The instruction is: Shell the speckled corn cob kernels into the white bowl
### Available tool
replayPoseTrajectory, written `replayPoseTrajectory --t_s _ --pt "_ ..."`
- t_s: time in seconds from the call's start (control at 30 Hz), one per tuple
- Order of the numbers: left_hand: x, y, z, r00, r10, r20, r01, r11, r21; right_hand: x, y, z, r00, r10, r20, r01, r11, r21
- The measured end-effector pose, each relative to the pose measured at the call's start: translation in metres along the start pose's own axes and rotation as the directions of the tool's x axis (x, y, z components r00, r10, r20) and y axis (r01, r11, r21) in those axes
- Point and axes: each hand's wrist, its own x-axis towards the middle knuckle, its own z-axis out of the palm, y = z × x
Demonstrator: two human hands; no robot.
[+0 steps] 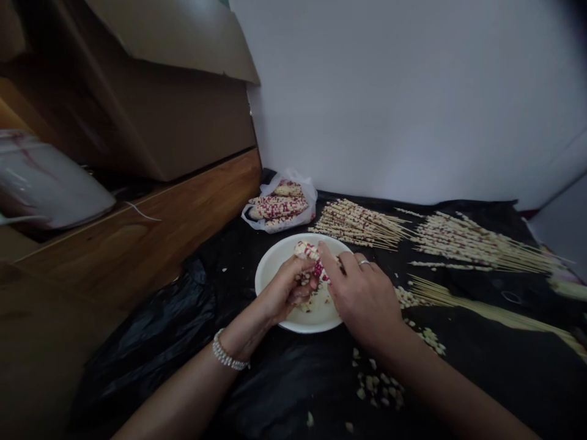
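Observation:
Over a white bowl (266, 269), my left hand (288, 287) is closed around a corn cob (306, 249) with cream and dark red kernels. My right hand (360, 287), with a ring on one finger, presses its fingers and thumb against the cob's right side; its fingertips are partly hidden. Some loose kernels lie in the bottom of the bowl. Just behind the bowl, several more speckled cobs (279, 208) sit in a thin white plastic bag (313, 194).
Two bundles of kernel-threaded sticks (355, 221) lie at the back right. Bare thin sticks (477, 307) extend right. Loose pale kernels (378, 386) are scattered on the black plastic sheet (266, 391). A wooden ledge (192, 201) and a cardboard box (183, 116) stand left; a white wall rises behind.

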Motion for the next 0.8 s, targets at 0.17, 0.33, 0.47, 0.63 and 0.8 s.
replayPoseTrajectory --t_s 0.17,0.33,0.47,0.63,0.8 --pt "0.0032 -0.0064 0.0023 0.994 0.017 -0.106 -0.007 0.995 0.095 -0.0006 -0.004 0.0002 0.999 -0.023 -0.025 0.023 1.0 -0.01" --pt "0.0032 -0.0069 -0.0008 0.997 0.01 -0.072 -0.006 0.999 0.045 0.0 0.0001 0.0018 0.999 0.026 0.044 -0.028 0.998 0.054" --pt "-0.0002 -0.0006 0.0005 1.0 0.002 -0.026 -0.003 0.999 -0.05 0.0018 0.0032 0.0011 0.997 0.034 0.067 -0.039 0.996 0.084" --pt "0.0002 -0.0016 0.0017 0.99 0.113 -0.083 -0.114 0.994 -0.003 0.0029 0.0032 0.0023 1.0 0.023 0.021 -0.026 0.985 0.168" --pt "0.0008 -0.005 -0.0006 0.987 0.153 -0.049 -0.152 0.988 0.021 0.0036 0.0052 0.0032 0.998 0.037 0.043 -0.046 0.976 0.214"
